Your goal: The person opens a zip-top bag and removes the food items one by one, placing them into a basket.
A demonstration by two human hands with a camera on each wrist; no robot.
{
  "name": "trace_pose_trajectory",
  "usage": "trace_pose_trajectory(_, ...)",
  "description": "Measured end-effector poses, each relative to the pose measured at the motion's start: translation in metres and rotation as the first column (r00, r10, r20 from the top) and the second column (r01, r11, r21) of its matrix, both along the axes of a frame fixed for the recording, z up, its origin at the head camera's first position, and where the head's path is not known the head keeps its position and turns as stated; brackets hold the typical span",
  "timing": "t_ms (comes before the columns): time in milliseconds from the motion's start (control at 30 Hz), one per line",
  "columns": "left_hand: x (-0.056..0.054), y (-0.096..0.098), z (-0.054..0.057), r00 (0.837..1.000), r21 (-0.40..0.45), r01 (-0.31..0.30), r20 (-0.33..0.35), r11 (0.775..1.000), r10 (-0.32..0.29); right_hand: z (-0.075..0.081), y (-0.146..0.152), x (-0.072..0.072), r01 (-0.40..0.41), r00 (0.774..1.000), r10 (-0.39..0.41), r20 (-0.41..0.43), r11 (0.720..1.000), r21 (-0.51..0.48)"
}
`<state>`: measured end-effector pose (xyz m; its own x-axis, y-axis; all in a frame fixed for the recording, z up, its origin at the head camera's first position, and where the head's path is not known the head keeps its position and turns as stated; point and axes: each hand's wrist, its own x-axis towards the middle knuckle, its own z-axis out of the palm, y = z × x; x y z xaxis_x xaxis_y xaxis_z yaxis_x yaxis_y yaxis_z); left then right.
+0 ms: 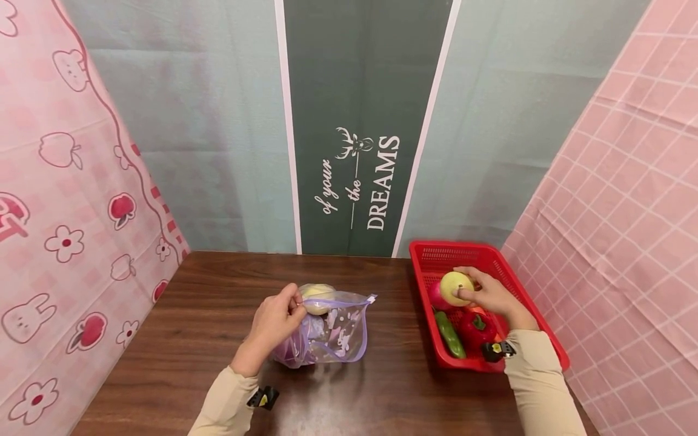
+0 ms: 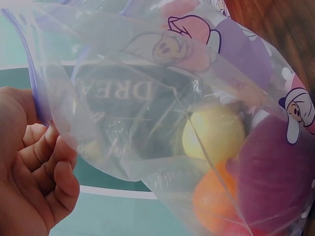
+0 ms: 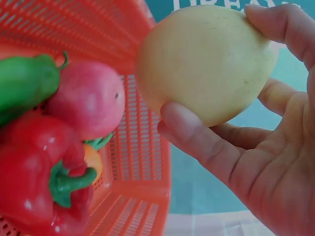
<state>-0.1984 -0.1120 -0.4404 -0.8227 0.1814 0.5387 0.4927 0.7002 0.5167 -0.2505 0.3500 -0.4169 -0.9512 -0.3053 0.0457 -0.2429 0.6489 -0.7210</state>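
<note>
My left hand pinches the upper edge of a clear zip bag with purple trim and cartoon prints. Through the plastic in the left wrist view show a pale yellow fruit, an orange round fruit and a large purple item. My right hand holds a pale yellow-green round fruit between thumb and fingers, over the red basket. Below it in the basket lie a red bell pepper, a green pepper and a pink-red round fruit.
The basket, with slotted walls, stands at the right of the brown wooden table. An orange item shows partly behind the bell pepper. A pink grid curtain hangs close to the basket's right side. Green cloth hangs behind the table.
</note>
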Motion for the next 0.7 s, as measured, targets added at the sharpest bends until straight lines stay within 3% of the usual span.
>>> trace_pose_trajectory(333,0.001,0.000,0.000,1.000,-0.003,0.001,0.008,1.000,-0.001,-0.012,0.021,-0.006,0.097,0.995,-0.095,0.042,0.995,-0.028)
trace_pose_trajectory(600,0.002,0.001,0.000,1.000,0.006,-0.012,0.014,1.000,0.011,-0.022,0.039,-0.008,0.234,0.971,-0.233,0.058,0.972,0.000)
trace_pose_trajectory(700,0.002,0.001,0.000,1.000,0.008,-0.011,0.013,1.000,0.011,-0.025,0.045,-0.007,0.250,0.967,-0.250,0.051,0.968,0.014)
